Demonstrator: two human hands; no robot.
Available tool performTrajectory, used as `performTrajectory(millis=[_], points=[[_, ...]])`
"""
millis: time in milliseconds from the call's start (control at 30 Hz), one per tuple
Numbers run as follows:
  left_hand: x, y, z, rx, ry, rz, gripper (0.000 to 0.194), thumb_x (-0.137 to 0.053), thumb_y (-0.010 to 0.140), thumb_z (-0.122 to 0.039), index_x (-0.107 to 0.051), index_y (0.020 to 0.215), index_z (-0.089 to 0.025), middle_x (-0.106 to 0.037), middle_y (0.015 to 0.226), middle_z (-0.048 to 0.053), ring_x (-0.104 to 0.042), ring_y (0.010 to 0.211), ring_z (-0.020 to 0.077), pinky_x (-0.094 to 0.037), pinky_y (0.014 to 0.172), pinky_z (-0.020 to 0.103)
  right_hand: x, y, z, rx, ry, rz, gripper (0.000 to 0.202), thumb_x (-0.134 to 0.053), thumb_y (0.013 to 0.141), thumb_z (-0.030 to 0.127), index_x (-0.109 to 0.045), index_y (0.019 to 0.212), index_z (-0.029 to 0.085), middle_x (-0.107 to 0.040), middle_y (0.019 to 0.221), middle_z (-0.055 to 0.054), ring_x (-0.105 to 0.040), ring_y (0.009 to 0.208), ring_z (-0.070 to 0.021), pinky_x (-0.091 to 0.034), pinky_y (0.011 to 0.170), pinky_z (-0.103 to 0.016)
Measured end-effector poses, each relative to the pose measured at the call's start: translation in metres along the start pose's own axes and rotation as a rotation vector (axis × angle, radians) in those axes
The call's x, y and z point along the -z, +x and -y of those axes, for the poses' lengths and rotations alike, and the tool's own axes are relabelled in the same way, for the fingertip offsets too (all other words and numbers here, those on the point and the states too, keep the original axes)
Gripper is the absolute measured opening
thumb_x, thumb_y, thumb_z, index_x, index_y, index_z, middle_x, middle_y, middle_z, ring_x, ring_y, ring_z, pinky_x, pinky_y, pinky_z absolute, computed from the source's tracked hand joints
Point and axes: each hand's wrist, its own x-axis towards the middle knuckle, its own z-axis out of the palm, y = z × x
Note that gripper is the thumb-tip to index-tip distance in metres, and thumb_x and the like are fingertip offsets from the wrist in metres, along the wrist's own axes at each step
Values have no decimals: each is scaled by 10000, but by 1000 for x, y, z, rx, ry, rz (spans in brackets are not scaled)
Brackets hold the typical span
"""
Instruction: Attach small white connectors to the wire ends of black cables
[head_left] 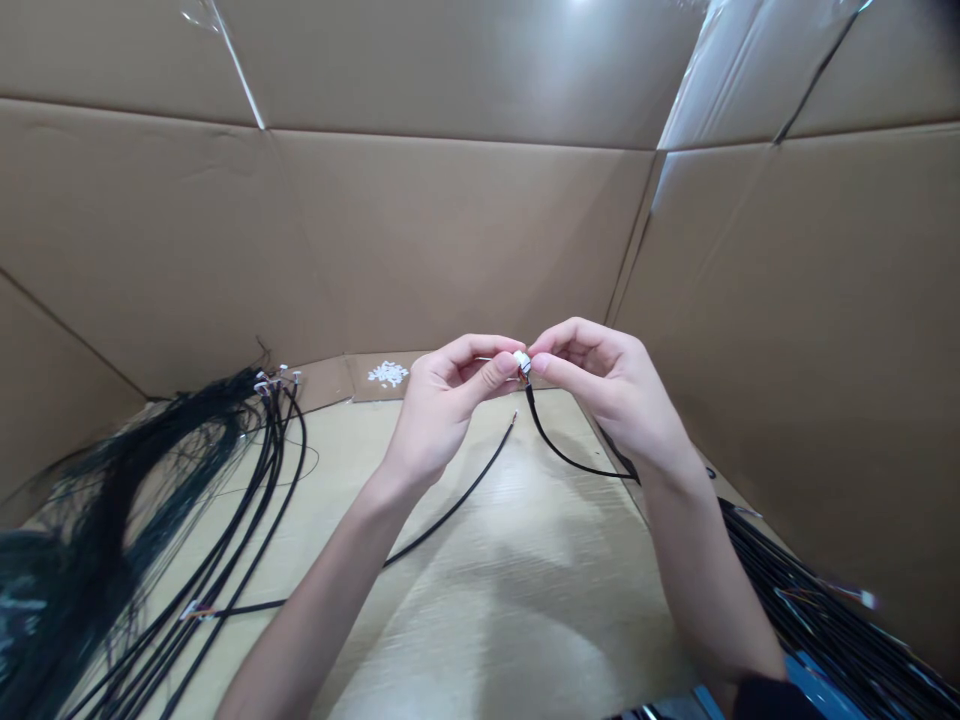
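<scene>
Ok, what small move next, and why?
Perhaps tilt the white connector slightly with your left hand to check the coloured wires: that hand and your right hand crowd it, and how the wires enter is too small to see.

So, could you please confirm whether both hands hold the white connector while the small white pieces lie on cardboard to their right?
The side is wrong: in the head view, the left hand and right hand hold the white connector, but the small white pieces lie on cardboard to their left.
</scene>
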Motion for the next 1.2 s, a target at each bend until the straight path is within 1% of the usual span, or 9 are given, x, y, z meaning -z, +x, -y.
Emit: performTrajectory(millis=[133, 233, 467, 600, 700, 800, 1000, 1133, 1200], points=[[-1, -1, -1, -5, 44, 4, 201, -879, 860, -383, -825, 936, -205, -805, 957, 46, -748, 913, 183, -631, 883, 310, 1, 0, 1, -34, -3, 24, 149, -907, 845, 290, -782, 899, 229, -772, 882, 0, -729, 854, -175, -604, 812, -290], [-1, -2, -1, 1, 43, 3, 199, -885, 853, -379, -826, 929, -205, -803, 935, 42, -746, 891, 178, -631, 864, 299, 2, 1, 1, -35, -10, 36, 181, -923, 830, 315, -778, 885, 224, -778, 884, -10, -739, 857, -185, -610, 814, -302], [-2, -1, -1, 32, 10, -1, 190, -899, 843, -360, -826, 920, -203, -801, 935, 31, -748, 893, 164, -639, 867, 281, 5, 2, 1, -57, -3, 60, 235, -954, 796, 325, -760, 862, 210, -763, 861, -7, -702, 813, -162, -570, 746, -268], [-2, -2, -3, 50, -7, 6, 184, -892, 855, -357, -832, 927, -199, -790, 922, 21, -735, 845, 128, -634, 840, 230, 6, 5, -2, -68, 18, 72, 257, -908, 851, 406, -744, 883, 211, -761, 891, -15, -715, 855, -174, -589, 809, -295], [-1, -2, -5, 59, -24, 3, 181, -889, 861, -357, -834, 940, -204, -788, 935, 14, -742, 865, 123, -634, 858, 213, 7, 8, -5, -78, 27, 122, 244, -832, 924, 446, -751, 932, 216, -764, 929, -22, -723, 900, -181, -598, 851, -312], [1, -1, -6, 57, -38, -3, 182, -896, 853, -360, -835, 941, -213, -789, 948, 9, -750, 883, 123, -634, 863, 204, 9, 8, -7, -69, 57, 172, 200, -810, 951, 417, -769, 985, 224, -775, 993, -24, -729, 948, -175, -598, 895, -308], [2, -2, -7, 46, -7, -2, 187, -909, 836, -361, -826, 916, -213, -802, 957, 23, -756, 889, 150, -639, 856, 244, 7, 7, -7, -30, 62, 159, 238, -877, 892, 376, -774, 1064, 248, -778, 1007, -20, -736, 981, -197, -614, 903, -332], [3, -1, -7, -21, 95, -17, 234, -880, 861, -407, -811, 963, -209, -802, 954, 34, -758, 896, 180, -632, 849, 287, 7, 8, -8, 0, 58, 118, 145, -854, 912, 348, -768, 943, 236, -768, 935, -10, -728, 898, -179, -612, 834, -311], [7, 5, 2, -59, 251, -14, 311, -809, 911, -492, -797, 1044, -211, -806, 1012, 52, -756, 951, 206, -619, 871, 310, 9, 9, -7, 22, 36, 62, 124, -851, 912, 315, -763, 891, 231, -760, 892, -2, -707, 841, -159, -589, 777, -279]])
